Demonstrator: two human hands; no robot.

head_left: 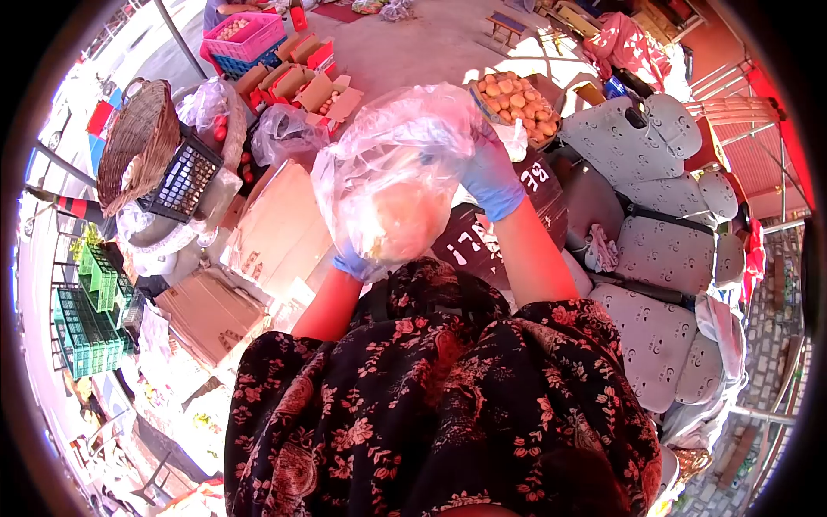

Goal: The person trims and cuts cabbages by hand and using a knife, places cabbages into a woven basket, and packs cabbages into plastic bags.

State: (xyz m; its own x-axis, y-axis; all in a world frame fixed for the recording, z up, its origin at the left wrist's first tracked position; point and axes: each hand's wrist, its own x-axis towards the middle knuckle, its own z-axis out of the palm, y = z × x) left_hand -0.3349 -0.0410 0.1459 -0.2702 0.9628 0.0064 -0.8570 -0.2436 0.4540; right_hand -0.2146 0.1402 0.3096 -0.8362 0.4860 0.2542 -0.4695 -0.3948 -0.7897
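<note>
A clear plastic bag (392,172) hangs in front of my chest, with something pale orange and rounded inside its lower part; what it is cannot be made out through the film. My right hand (495,177), in a blue glove, grips the bag's upper right side, its fingertips partly covered by film. Low on the bag's left side is my left hand (353,262), also in a blue glove. It holds the bag from below and behind, and most of its fingers are hidden by the plastic.
Flattened cardboard (280,228) lies to the left, near a wicker basket (138,142) and a black crate (183,177). Ahead are open cardboard boxes (301,86) and a crate of orange round produce (517,102). Grey patterned seats (668,258) stand on the right.
</note>
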